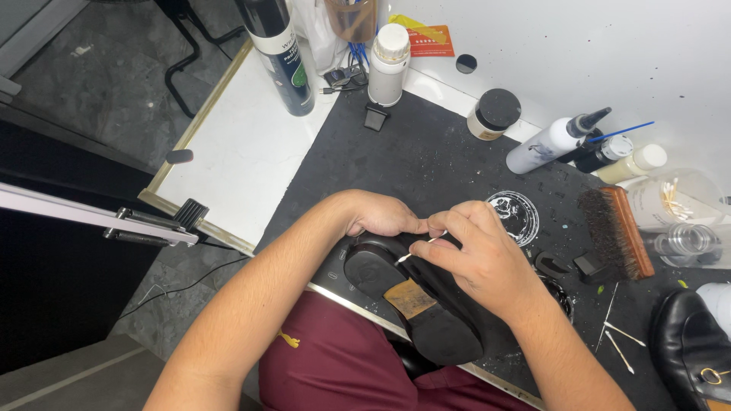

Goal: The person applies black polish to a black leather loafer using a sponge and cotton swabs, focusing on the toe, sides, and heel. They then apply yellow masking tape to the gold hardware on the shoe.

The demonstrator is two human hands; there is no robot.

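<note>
The desk (251,144) is white, with a dark speckled mat (426,160) laid over most of it; grey stone floor (106,76) shows beyond its left edge.

At the near edge of the mat, a black shoe (415,293) lies sole up, heel toward the left, partly over the person's maroon-clad lap.

The left hand (381,215) is curled closed over the far side of the shoe at the heel, steadying it.

The right hand (480,255) rests over the middle of the shoe, its fingers pinched narrow on a cotton swab (415,251) whose white tip touches the edge of the sole near the heel.

A wooden-backed brush (615,232) lies to the right, near a second black shoe (693,350) at the corner. A tall dark spray can (283,57), a white bottle (388,65) and a black-lidded jar (493,114) stand along the back. Loose swabs (620,339) lie on the mat by the right forearm.
</note>
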